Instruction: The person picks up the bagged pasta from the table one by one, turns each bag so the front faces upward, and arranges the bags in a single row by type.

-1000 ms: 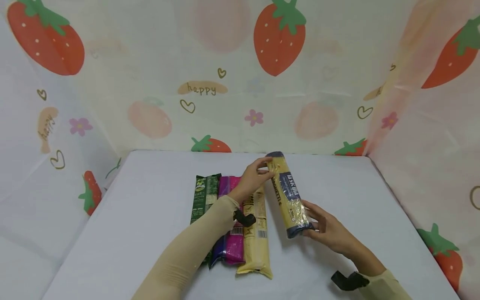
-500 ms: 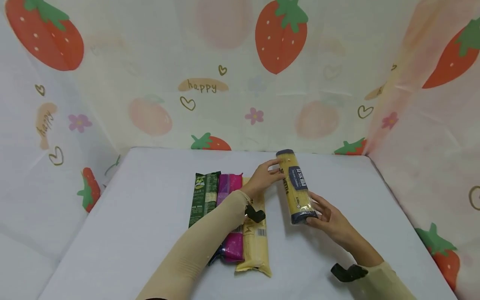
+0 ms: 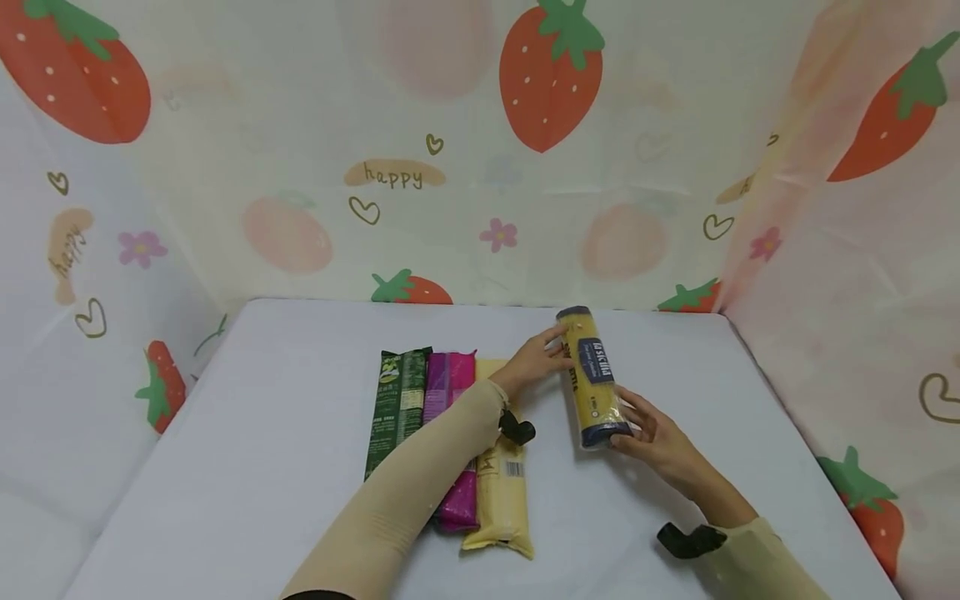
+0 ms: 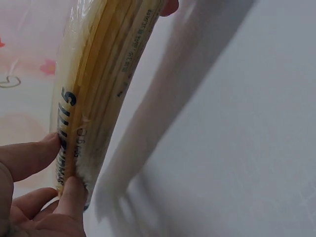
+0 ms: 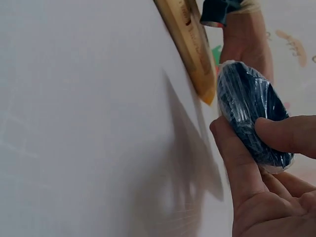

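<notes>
L to R on a smooth white tabletop (image 3: 225, 467): dk-green pkg (image 3: 393, 408), long & flat; glossy magenta/purple pkg (image 3: 448, 383); pale-yellow pkg (image 3: 501, 504) w/ crimped end & barcode. All three lie side by side, partly hidden by a beige cloth sleeve (image 3: 412, 479). L hand (image 3: 532, 364), fingers part-curled, pinches upper part of the spaghetti pkg (image 3: 596, 375) btwn thumb & fingers. It's held clear of the tabletop, tilted, right of the row: long, slim, crinkly clear film over straight golden strands, navy ends, navy label w/ white lettering. R hand (image 3: 663, 450), half-closed, pinches its lower end btwn thumb & fingers.
</notes>
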`<state>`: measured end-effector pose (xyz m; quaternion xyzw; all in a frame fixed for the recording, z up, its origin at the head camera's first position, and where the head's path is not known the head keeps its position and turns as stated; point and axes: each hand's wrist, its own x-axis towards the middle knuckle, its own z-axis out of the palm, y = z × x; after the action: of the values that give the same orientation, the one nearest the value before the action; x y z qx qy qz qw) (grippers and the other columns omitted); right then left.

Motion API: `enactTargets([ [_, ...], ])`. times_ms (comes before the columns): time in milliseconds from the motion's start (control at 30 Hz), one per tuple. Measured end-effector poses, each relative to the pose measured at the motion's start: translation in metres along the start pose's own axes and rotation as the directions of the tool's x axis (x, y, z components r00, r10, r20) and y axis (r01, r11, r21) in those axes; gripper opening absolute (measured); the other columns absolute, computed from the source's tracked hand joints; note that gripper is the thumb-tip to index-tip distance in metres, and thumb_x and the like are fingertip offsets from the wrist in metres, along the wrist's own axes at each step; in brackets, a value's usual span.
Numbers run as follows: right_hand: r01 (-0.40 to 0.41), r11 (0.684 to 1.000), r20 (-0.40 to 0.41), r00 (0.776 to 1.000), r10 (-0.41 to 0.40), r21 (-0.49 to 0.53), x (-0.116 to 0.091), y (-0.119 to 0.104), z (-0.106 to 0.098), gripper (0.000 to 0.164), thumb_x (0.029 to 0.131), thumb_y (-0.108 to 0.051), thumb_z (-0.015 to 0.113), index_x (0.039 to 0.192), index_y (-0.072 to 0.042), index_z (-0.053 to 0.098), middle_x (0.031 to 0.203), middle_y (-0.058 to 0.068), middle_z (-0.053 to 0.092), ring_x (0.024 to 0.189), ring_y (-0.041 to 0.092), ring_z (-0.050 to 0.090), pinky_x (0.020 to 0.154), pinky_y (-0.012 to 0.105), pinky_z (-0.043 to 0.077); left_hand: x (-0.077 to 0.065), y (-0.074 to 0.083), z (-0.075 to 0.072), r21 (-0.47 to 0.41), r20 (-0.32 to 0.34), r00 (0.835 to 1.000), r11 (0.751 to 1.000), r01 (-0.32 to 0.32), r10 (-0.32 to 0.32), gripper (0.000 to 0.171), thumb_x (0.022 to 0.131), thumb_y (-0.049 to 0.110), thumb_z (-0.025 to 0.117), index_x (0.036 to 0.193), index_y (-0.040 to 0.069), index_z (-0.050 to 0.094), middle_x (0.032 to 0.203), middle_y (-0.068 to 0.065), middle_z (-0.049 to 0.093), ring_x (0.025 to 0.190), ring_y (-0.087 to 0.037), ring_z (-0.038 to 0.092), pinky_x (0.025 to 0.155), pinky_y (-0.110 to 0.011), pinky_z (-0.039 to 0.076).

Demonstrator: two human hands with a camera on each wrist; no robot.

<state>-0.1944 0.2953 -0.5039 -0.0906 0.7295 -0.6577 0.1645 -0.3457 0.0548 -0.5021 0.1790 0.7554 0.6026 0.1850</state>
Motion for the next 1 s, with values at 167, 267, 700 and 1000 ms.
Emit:
enactTargets([
  [167, -0.018, 1.000, -0.008, 1.000, 0.017, -0.018, 0.005, 0.000, 0.002, 0.091, 0.102, 0.002, 0.069, 0.172, -0.002, 0.011, 0.170, 0.037, 0.021, 0.139, 0.030, 0.056, 0.100, 0.025, 0.057, 0.004, -0.004, 0.000, 0.030, 0.036, 0.999, 0.999, 0.017, -0.018, 0.081, 0.104, 0.009, 0.073, 0.171, 0.007, 0.027, 0.177, -0.012, 0.022, 0.158, -0.027, 0.036, 0.125, -0.031, 0.035],
  [267, -0.030, 0.998, -0.033, 0.999, 0.029, -0.055, 0.009, 0.001, 0.004, 0.089, 0.102, 0.002, 0.069, 0.172, -0.004, 0.014, 0.170, 0.037, 0.021, 0.147, 0.048, 0.045, 0.099, 0.023, 0.057, 0.006, -0.005, -0.001, 0.038, 0.057, 0.998, 0.999, 0.010, -0.012, 0.081, 0.104, 0.005, 0.071, 0.171, 0.005, 0.024, 0.177, -0.014, 0.021, 0.160, -0.028, 0.032, 0.127, -0.032, 0.031],
  [700, -0.111, 0.913, -0.150, 0.987, 0.055, -0.393, 0.015, -0.003, 0.006, 0.082, 0.101, -0.008, 0.076, 0.169, -0.006, 0.031, 0.163, 0.029, 0.044, 0.150, 0.048, 0.044, 0.121, 0.058, 0.040, 0.005, -0.007, -0.011, 0.139, 0.156, 0.987, 0.989, -0.049, 0.027, 0.074, 0.106, 0.002, 0.067, 0.168, -0.005, 0.026, 0.174, -0.022, 0.027, 0.161, -0.033, 0.029, 0.128, -0.036, 0.030],
  [1000, -0.123, 0.852, -0.168, 0.985, 0.041, -0.509, 0.009, -0.005, 0.001, 0.077, 0.103, -0.006, 0.072, 0.168, -0.001, 0.031, 0.165, 0.028, 0.042, 0.151, 0.048, 0.041, 0.122, 0.060, 0.037, 0.000, -0.004, -0.029, 0.162, 0.201, 0.979, 0.984, -0.068, 0.035, 0.065, 0.113, 0.006, 0.054, 0.170, 0.000, 0.023, 0.172, -0.019, 0.035, 0.158, -0.031, 0.036, 0.127, -0.040, 0.035],
])
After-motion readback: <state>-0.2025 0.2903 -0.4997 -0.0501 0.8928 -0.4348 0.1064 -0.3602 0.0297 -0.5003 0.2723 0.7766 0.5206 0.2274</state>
